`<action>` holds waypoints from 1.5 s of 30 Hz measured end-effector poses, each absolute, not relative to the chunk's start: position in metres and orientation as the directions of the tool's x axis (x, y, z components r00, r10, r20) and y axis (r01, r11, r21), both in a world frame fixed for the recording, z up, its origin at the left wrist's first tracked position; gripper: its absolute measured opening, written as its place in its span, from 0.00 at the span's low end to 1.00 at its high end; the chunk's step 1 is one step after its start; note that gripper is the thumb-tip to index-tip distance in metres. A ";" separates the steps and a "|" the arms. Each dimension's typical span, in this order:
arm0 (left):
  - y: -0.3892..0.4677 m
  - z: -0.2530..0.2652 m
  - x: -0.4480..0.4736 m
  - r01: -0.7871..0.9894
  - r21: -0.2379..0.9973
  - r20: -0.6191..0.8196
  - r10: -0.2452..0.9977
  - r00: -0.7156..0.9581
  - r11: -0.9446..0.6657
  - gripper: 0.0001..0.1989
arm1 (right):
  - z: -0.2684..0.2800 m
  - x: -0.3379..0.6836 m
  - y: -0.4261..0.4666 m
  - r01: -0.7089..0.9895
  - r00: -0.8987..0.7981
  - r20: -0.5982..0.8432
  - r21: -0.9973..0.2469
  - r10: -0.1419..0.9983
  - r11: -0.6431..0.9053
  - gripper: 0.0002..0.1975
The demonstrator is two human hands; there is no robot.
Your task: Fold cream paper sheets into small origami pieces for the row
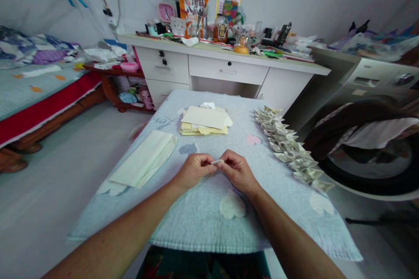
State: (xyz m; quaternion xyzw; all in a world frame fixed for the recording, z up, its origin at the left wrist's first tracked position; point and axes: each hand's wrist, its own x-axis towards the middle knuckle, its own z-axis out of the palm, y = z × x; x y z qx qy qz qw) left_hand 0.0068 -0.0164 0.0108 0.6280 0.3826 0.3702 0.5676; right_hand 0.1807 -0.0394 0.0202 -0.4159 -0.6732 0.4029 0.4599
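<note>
Over the middle of the cloth-covered table, my left hand (198,168) and my right hand (236,169) meet fingertip to fingertip. Between them is a small folded piece of paper (216,162), pinched by both; most of it is hidden by the fingers. Beyond the hands lies a pile of cream and yellow paper sheets (206,117). To the left rests a long stack of pale folded paper (142,159). Along the right side runs a cluster of several folded paper pieces with pointed tips (284,144), set close together in rows.
A light blue patterned cloth (209,226) covers the table. Behind it stands a white desk (229,67) crowded with jars, a pink clock and an orange bag. An open washing machine (369,152) with clothes is at the right, a bed (42,91) at the left.
</note>
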 end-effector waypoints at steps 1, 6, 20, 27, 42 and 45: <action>-0.016 0.010 0.007 0.059 0.996 0.031 0.899 0.437 -0.063 0.09 | 0.020 0.181 -0.039 0.188 -0.232 0.281 -0.926 0.931 0.327 0.13; -0.016 0.011 0.006 0.076 0.995 0.023 0.900 0.435 -0.062 0.10 | 0.015 0.180 -0.039 0.164 -0.232 0.252 -0.942 0.939 0.293 0.12; -0.016 0.008 0.008 0.023 0.996 0.067 0.897 0.438 -0.086 0.11 | 0.015 0.180 -0.038 0.125 -0.211 0.220 -0.960 0.952 0.250 0.11; -0.016 0.010 0.009 -0.033 0.999 0.036 0.912 0.409 -0.025 0.12 | 0.015 0.178 -0.037 0.047 -0.238 0.158 -0.984 0.958 0.174 0.11; -0.019 0.015 0.006 0.165 0.975 0.063 0.896 0.440 -0.150 0.09 | 0.013 0.188 -0.035 0.170 -0.275 0.153 -0.964 0.949 0.204 0.01; -0.021 0.016 0.004 0.358 0.888 0.102 0.882 0.459 -0.289 0.13 | 0.018 0.193 -0.038 0.383 -0.302 0.168 -0.880 0.939 0.280 0.08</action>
